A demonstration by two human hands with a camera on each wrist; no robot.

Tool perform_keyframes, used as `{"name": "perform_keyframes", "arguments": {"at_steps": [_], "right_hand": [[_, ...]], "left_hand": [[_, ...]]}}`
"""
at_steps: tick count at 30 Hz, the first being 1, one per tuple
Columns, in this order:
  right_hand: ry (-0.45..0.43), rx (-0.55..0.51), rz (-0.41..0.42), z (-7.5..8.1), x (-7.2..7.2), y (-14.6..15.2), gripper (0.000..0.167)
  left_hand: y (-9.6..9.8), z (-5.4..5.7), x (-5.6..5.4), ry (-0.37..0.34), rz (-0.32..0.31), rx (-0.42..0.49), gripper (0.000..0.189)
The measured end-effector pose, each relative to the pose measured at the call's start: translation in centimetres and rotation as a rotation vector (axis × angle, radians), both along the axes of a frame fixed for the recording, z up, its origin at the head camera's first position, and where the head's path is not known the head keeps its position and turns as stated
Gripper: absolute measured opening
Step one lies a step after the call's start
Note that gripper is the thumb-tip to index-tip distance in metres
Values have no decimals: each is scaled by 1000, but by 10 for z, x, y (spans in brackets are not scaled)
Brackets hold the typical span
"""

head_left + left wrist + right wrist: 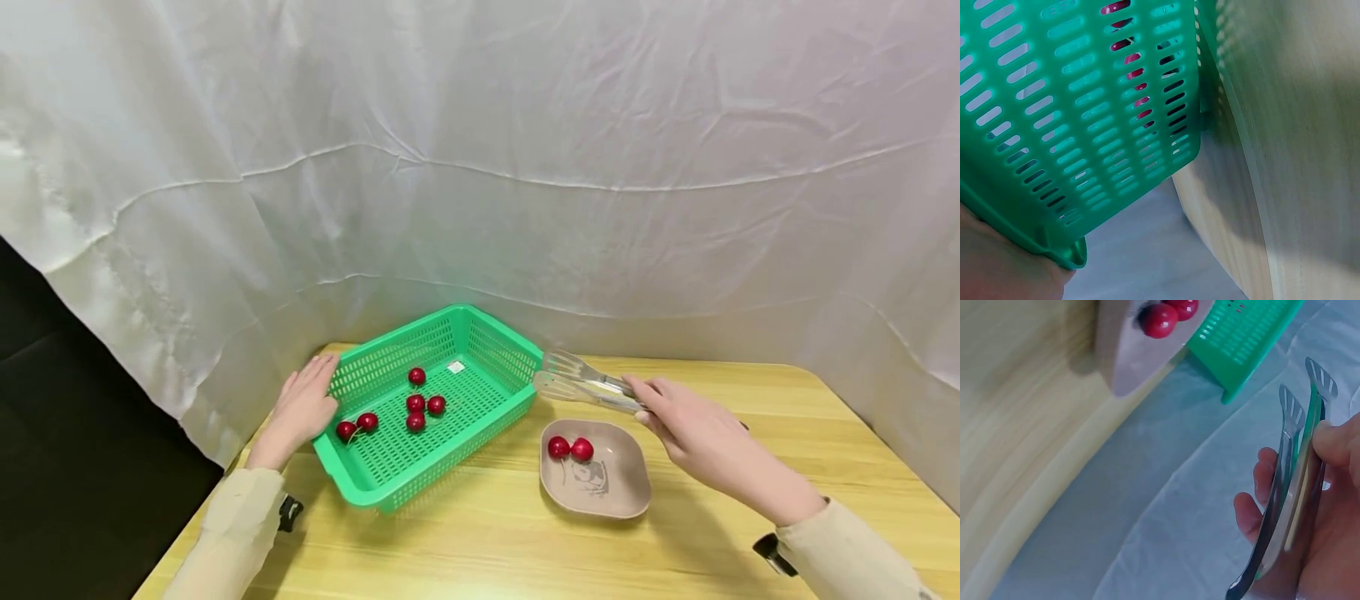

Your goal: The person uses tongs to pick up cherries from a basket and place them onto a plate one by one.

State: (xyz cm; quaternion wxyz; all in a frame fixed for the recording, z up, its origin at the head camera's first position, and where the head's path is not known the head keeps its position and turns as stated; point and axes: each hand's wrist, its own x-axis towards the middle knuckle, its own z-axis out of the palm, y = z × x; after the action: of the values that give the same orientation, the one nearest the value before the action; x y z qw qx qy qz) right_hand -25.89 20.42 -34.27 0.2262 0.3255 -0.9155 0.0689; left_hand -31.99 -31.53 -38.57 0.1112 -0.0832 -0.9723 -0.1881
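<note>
My left hand (300, 404) rests on the left rim of a green plastic basket (442, 471), its fingers lying along the edge. Inside the basket are several dark red cherries (416, 403), some with thin stems. Metal tongs (588, 387) are in my right hand (697, 429), held between thumb and fingers. Their slotted tips stand apart with nothing between them, near the basket's right corner. Below the tongs, two cherries (570, 448) lie in a beige bowl (630, 492) with a panda print. In the right wrist view, fingers (1247, 515) curl behind the tongs' arm.
The wooden table (480, 550) carries the basket and, to its right, the bowl. A white cloth curtain (525, 233) hangs behind the table. Dark material (90, 467) lies beyond the left edge. A small white tag (456, 367) is on the basket's floor.
</note>
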Motion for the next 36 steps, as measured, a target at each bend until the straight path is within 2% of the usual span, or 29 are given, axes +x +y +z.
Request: {"name": "perform_keyframes", "arguments": {"at_steps": [6, 12, 20, 36], "right_hand": [[-3, -16, 24, 7, -15, -13, 50], [-19, -16, 62, 10, -31, -30, 52], [-50, -19, 90, 18, -46, -57, 53], [-14, 85, 149, 18, -73, -110, 51]], "left_hand": [[0, 4, -1, -7, -3, -16, 72], [2, 4, -1, -3, 4, -24, 72], [3, 5, -4, 13, 1, -36, 73], [1, -2, -2, 5, 17, -29, 74]]}}
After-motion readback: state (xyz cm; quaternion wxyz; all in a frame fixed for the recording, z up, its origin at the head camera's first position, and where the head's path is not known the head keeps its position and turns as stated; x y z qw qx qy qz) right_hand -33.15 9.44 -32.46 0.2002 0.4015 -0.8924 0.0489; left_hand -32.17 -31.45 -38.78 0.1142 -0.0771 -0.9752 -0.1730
